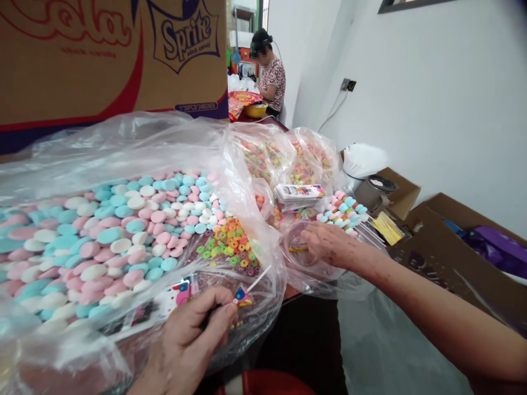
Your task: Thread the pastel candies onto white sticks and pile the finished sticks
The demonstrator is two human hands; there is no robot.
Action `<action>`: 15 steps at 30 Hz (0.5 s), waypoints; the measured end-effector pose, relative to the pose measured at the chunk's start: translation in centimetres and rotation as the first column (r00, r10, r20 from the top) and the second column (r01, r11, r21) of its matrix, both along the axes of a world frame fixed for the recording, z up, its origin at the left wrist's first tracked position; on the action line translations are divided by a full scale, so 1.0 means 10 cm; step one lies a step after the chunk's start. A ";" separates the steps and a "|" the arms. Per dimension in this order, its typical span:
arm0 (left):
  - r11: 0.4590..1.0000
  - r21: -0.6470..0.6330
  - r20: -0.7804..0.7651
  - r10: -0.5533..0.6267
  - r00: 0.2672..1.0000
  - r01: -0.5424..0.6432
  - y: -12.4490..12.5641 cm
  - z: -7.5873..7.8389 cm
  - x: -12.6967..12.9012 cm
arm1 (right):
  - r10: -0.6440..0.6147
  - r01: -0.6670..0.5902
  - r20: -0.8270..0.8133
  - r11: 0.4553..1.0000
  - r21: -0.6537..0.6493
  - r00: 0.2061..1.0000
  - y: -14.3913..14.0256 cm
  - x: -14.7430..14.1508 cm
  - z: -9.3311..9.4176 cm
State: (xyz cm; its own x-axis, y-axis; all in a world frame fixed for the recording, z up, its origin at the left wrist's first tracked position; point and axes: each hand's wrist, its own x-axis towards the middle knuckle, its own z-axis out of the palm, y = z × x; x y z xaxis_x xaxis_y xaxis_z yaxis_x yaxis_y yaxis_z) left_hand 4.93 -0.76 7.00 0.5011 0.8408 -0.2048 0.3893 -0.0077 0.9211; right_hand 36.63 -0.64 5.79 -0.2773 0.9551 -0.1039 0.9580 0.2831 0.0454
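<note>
My left hand (193,334) is at the bottom centre, fingers pinched on a thin white stick (257,280) with a small colourful wrapper (242,296) at its base. It rests against a clear plastic bag (123,148) full of pink, blue and white marshmallow discs (107,236). A heap of small coloured ring candies (230,247) lies just beyond the hand. My right hand (329,244) reaches into a small clear plastic bag (304,258) to the right; what its fingers hold is hidden. Finished marshmallow skewers (343,211) lie behind it.
A large cardboard box (102,55) printed "Sprite" stands behind the bag. More bags of ring candies (288,159), a stack of printed cards (298,195), yellow strips (387,227) and open brown boxes (444,241) fill the right. Another person (269,74) sits working at the back.
</note>
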 end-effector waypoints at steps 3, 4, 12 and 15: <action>0.997 -0.078 0.071 0.020 0.997 -0.014 0.01 0.01 0.00 | -0.079 0.082 0.054 0.996 -0.048 0.995 -0.02 0.02 0.13; 0.994 -0.103 0.095 0.029 0.995 -0.019 0.01 0.01 0.01 | -0.096 0.100 0.064 0.993 -0.061 0.993 -0.03 0.02 0.17; 0.980 -0.193 0.209 0.099 0.973 -0.058 -0.01 0.03 0.04 | -0.123 0.127 0.051 0.989 -0.076 0.991 -0.09 -0.01 0.23; 0.968 -0.239 0.217 0.127 0.968 -0.073 -0.02 0.04 0.05 | -0.133 0.136 0.049 0.988 -0.068 0.990 -0.10 -0.01 0.20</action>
